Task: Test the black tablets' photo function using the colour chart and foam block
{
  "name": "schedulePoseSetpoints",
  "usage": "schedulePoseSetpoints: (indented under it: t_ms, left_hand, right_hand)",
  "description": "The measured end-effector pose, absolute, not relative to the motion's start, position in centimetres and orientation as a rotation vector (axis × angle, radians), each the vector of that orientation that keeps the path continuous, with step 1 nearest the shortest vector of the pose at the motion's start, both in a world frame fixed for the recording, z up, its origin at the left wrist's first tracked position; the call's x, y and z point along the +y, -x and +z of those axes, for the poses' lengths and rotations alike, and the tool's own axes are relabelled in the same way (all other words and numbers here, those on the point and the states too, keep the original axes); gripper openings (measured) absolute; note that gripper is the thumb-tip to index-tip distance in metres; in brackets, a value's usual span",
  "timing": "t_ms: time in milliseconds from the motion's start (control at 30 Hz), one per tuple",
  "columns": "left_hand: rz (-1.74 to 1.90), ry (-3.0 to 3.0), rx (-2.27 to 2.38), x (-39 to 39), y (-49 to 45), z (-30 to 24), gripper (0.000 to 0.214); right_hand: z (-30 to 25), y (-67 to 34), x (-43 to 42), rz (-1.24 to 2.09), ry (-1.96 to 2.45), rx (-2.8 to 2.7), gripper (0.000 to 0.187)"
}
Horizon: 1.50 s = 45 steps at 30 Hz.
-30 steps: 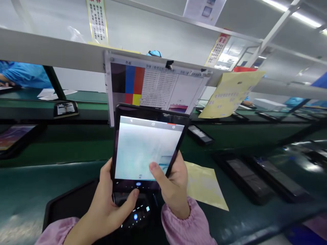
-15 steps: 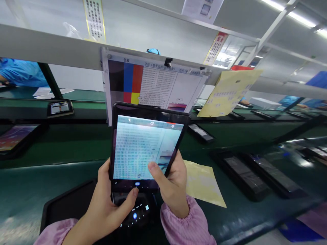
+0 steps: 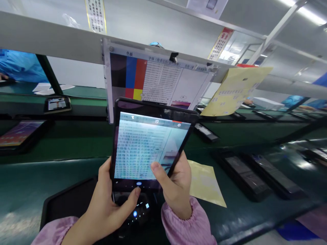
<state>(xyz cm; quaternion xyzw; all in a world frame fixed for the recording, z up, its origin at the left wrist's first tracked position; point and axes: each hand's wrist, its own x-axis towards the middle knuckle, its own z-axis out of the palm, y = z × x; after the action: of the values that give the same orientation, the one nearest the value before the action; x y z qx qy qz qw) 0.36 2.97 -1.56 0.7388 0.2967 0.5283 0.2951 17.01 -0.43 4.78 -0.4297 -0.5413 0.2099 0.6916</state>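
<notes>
A black-framed tablet is held up between both hands, its screen showing a camera view of printed lines. My left hand grips its lower left edge, the thumb by the bottom bezel. Around the right edge closes my right hand, with its thumb over the lower right of the screen. Behind the tablet hangs a test chart with colour blocks and rows of text; the tablet's top covers the chart's lower part. Below the hands lies a black tray, partly hidden, and beside it a dark glossy surface with lit icons.
A yellow sheet lies right of my right hand; another yellow paper hangs from the rail. Dark devices rest on the green bench at right. At left are a lit tablet and a co-worker's blue sleeve.
The tablet has shifted slightly to the right in view, and its on-screen text looks sharper and larger. Both hands keep their grip.
</notes>
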Motion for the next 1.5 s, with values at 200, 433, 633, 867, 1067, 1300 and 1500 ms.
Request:
schedulePoseSetpoints:
  t_ms: [200, 433, 633, 867, 1067, 1300, 1500]
  left_hand:
    - [1.439, -1.987, 0.807, 3.0, -0.7, -1.4, 0.08]
    - [1.475, -2.05, 0.82, 3.2, -0.6, -0.9, 0.082]
    - [1.447, -2.096, 0.78, 3.2, -0.1, -1.0, 0.091]
    - [1.444, -2.049, 0.671, 3.2, -0.4, -0.6, 0.094]
    - [1.247, -1.974, 0.491, 3.6, 1.4, -1.2, 0.081]
    - [1.067, -1.838, 0.499, 3.9, 4.2, -1.5, 0.071]
    - [1.084, -1.586, 0.701, 3.2, 5.2, -2.1, 0.065]
  right_hand:
    - [4.8, -16.9, -0.6, 0.445, 0.98, -1.209, 0.037]
    - [4.8, -16.9, -0.5, 0.421, 0.979, -1.207, 0.038]
    - [4.9, -16.9, -0.3, 0.422, 0.948, -1.227, 0.045]
    - [4.6, -16.9, -0.1, 0.403, 0.902, -1.232, 0.043]
    - [4.6, -17.1, -0.1, 0.356, 0.93, -1.251, 0.039]
    - [4.0, -17.0, 0.8, 0.495, 0.937, -1.277, 0.039]
    - [3.3, -15.6, 1.6, 0.528, 0.988, -1.292, 0.034]
